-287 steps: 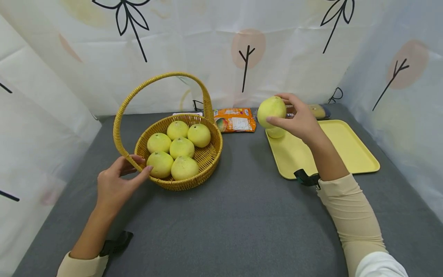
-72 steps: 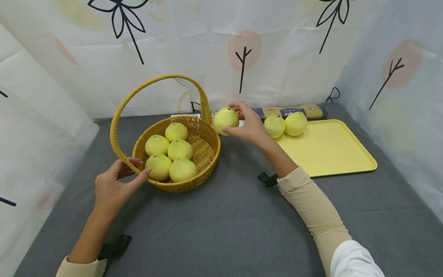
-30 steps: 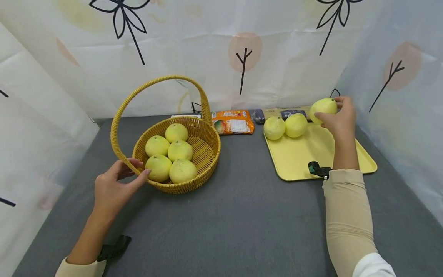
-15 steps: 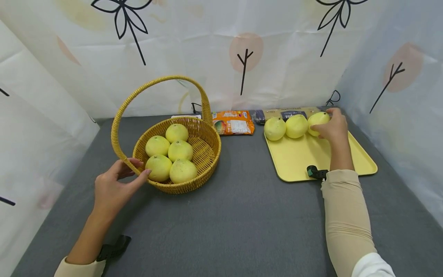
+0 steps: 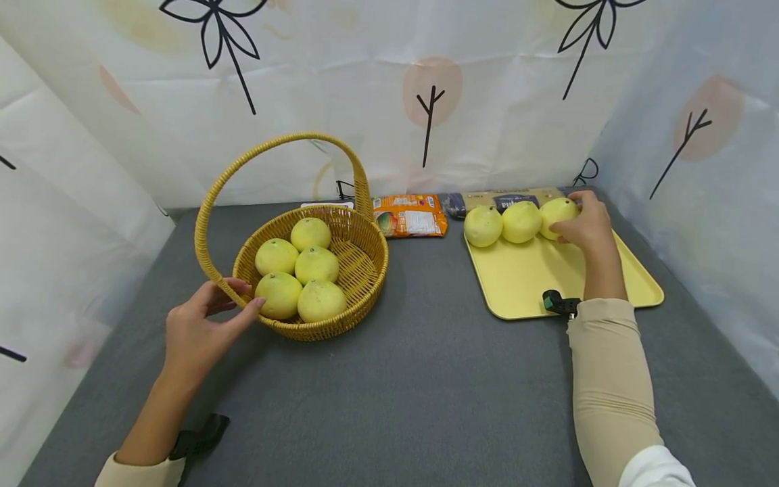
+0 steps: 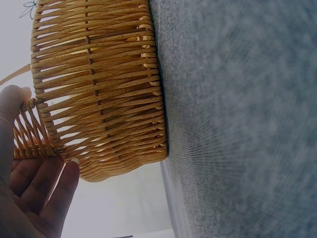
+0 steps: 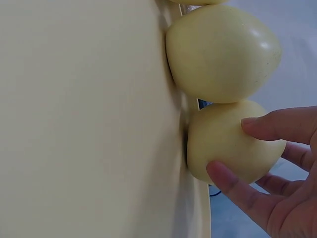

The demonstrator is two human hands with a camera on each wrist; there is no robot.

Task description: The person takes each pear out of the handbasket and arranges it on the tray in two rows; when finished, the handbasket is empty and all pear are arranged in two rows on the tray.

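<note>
In the head view my left hand (image 5: 203, 331) holds the yellow wicker basket (image 5: 359, 297) at its left rim, where the arched handle joins. Thumb and fingers close round the weave of the basket (image 6: 99, 89) in the left wrist view. Inside lie several pale yellow-green pomelos (image 5: 316, 264), and the basket's right part shows bare weave. My right hand (image 5: 590, 226) grips a pomelo (image 7: 233, 144) at the back of the yellow tray (image 5: 548, 284), its thumb and fingertips spread round the fruit. Two more pomelos (image 5: 521, 222) stand left of it, all in one row.
Behind the tray lies a long packet (image 5: 475, 201) with a dark label. An orange snack bag (image 5: 410, 215) rests between basket and tray. Grey cloth covers the table (image 5: 414, 379), and printed white curtains (image 5: 365, 81) enclose it at the back and sides.
One pomelo has left the basket; my right hand carried it right and lowered it onto the tray beside the other two. My left hand has kept its hold on the basket.
</note>
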